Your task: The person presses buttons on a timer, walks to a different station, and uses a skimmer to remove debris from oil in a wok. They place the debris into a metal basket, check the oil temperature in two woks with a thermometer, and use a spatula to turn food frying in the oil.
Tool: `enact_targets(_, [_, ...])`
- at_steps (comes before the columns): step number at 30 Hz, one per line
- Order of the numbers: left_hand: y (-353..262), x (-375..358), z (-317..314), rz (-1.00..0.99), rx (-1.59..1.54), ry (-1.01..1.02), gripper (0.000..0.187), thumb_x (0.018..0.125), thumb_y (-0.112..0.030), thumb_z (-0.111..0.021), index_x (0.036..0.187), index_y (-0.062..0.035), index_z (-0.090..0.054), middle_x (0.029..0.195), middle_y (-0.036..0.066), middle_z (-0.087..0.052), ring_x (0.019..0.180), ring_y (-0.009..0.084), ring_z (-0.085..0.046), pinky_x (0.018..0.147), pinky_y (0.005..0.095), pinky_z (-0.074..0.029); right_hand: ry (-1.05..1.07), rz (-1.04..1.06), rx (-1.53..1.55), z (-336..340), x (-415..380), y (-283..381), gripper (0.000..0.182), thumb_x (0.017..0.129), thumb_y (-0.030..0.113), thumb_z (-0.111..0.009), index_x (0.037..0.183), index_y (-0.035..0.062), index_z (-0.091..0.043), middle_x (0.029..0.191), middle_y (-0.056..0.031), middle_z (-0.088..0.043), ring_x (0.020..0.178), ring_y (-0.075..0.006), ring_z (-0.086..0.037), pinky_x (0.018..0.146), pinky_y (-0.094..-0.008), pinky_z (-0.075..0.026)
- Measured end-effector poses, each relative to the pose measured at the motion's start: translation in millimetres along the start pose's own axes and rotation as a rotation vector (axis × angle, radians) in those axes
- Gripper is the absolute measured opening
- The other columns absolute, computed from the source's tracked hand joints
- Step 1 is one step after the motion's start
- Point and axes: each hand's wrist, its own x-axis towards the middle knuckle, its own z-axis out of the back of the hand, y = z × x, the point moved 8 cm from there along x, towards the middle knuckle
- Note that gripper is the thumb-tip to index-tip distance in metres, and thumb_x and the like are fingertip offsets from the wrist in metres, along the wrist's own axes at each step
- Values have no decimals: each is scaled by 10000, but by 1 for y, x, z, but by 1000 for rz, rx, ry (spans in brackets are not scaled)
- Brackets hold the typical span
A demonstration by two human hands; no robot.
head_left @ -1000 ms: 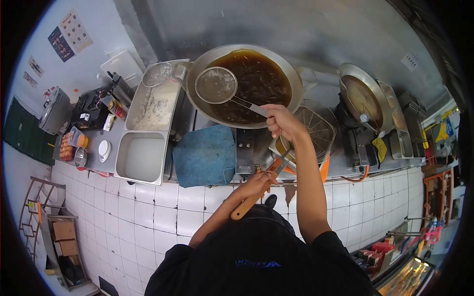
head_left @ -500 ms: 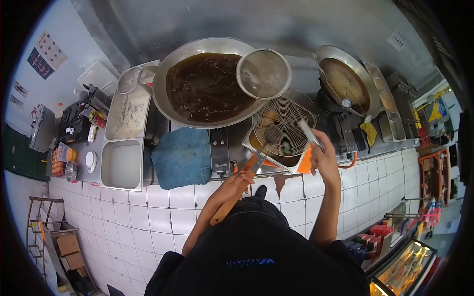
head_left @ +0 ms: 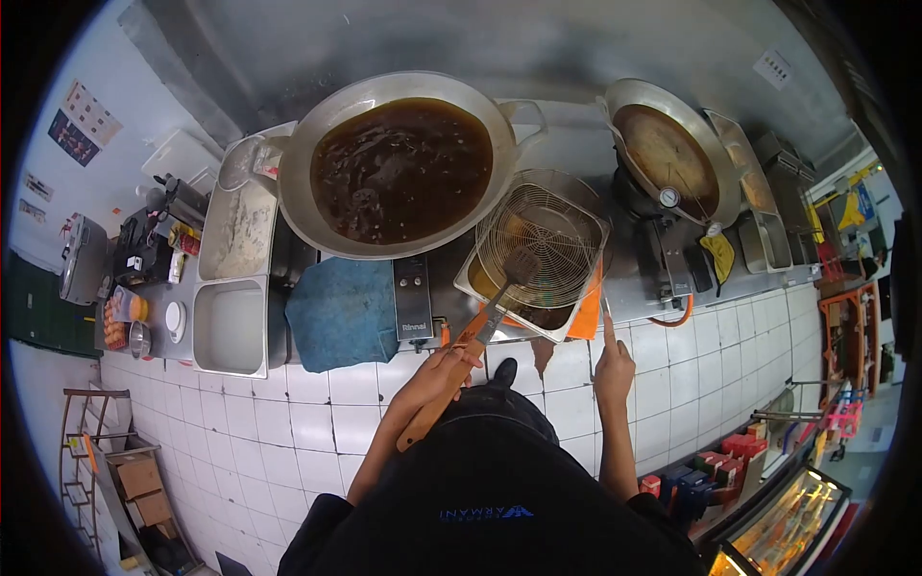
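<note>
Your left hand (head_left: 437,372) grips a wooden-handled slotted turner (head_left: 521,266), its head over the wire skimmer (head_left: 562,230) atop the metal pan (head_left: 556,335); your right hand (head_left: 615,371) clasps a thin handle (head_left: 608,324). Dipping the turner could snag the skimmer's wires.

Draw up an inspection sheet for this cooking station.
Surface: stainless-steel counter, two wide metal woks on it.
Job's things: left-hand metal wok holds dark brown liquid; round wire basket beside it.
Clutter: blue cloth overhanging front edge.
Hands: left hand grips wooden-handled slotted spatula; right hand grips thin metal handle, far end unclear.
Cables: nothing seen; orange hose at front edge.
Surroundings: white-tiled floor, brown patch.
</note>
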Motion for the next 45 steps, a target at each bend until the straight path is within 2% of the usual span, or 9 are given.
enact_targets(8, [-7, -2, 2, 3, -7, -53, 488, 1085, -347, -262, 1074, -28, -631, 804, 99, -589, 631, 137, -557, 537, 253, -485, -56, 7, 214, -3, -9, 8, 634, 893, -68, -477, 1472, 189, -435, 738, -187, -581, 650, -377, -588, 599, -451, -487])
enact_targets(11, [-3, 2, 7, -7, -5, -9, 485, 1084, -348, -270, 1077, -27, -633, 830, 98, -589, 697, 138, -579, 543, 255, -502, -242, 124, 389, 12, -7, 24, 518, 958, -13, -457, 1452, 144, -449, 692, -141, -572, 559, -271, -569, 497, -384, -442])
enact_targets(13, [1, 6, 10, -72, 37, -7, 484, 1082, -353, -278, 1076, -27, -635, 873, 92, -589, 746, 136, -594, 551, 255, -518, 90, -515, 922, -17, -21, 7, 366, 1028, 89, -406, 1388, 101, -472, 588, -10, -415, 459, -83, -377, 400, -263, -330])
enact_targets(20, [17, 18, 31, -38, 90, 88, 480, 1078, -373, -293, 1079, -43, -642, 932, 76, -588, 757, 123, -597, 538, 250, -521, 131, -670, 1658, -24, -25, 61, 292, 1013, 130, -417, 1302, 117, -458, 619, 76, -262, 456, -25, -221, 384, -207, -176])
enact_targets(24, [17, 20, 37, -107, 107, 109, 539, 1078, -399, -234, 1102, -72, -661, 822, 98, -592, 621, 142, -575, 537, 283, -511, 93, -449, 1432, 5, 5, 112, 367, 993, 85, -388, 1352, 90, -463, 623, 59, -374, 458, -54, -303, 407, -221, -276])
enact_targets(28, [23, 21, 45, -127, 163, 148, 520, 1075, -363, -229, 1106, -73, -659, 806, 102, -590, 647, 149, -588, 536, 289, -514, -113, 4, 635, 29, 71, 170, 389, 962, 77, -428, 1338, 6, -491, 762, -122, -620, 676, -252, -592, 654, -360, -491])
enact_targets(33, [21, 11, 49, -137, 154, 174, 503, 1074, -359, -241, 1107, -75, -654, 840, 92, -594, 690, 138, -588, 548, 286, -515, -213, 237, 128, 24, 134, 255, 440, 925, 50, -438, 1346, -66, -384, 855, -275, -674, 788, -432, -673, 715, -490, -531])
enact_targets(37, [17, 7, 50, -196, 164, 159, 493, 1069, -351, -263, 1086, -62, -662, 937, 77, -593, 708, 146, -612, 541, 294, -524, -202, 216, -35, 5, 159, 291, 471, 891, 29, -459, 1312, -142, -335, 878, -315, -668, 782, -430, -692, 692, -495, -567])
enact_targets(45, [25, 14, 50, -230, 186, 156, 506, 1063, -344, -289, 1029, -22, -677, 786, 74, -592, 648, 149, -612, 488, 296, -521, 535, 38, 362, -48, 137, 381, 376, 890, 63, -442, 1162, -197, -434, 974, -347, -650, 790, -410, -713, 503, -403, -582])
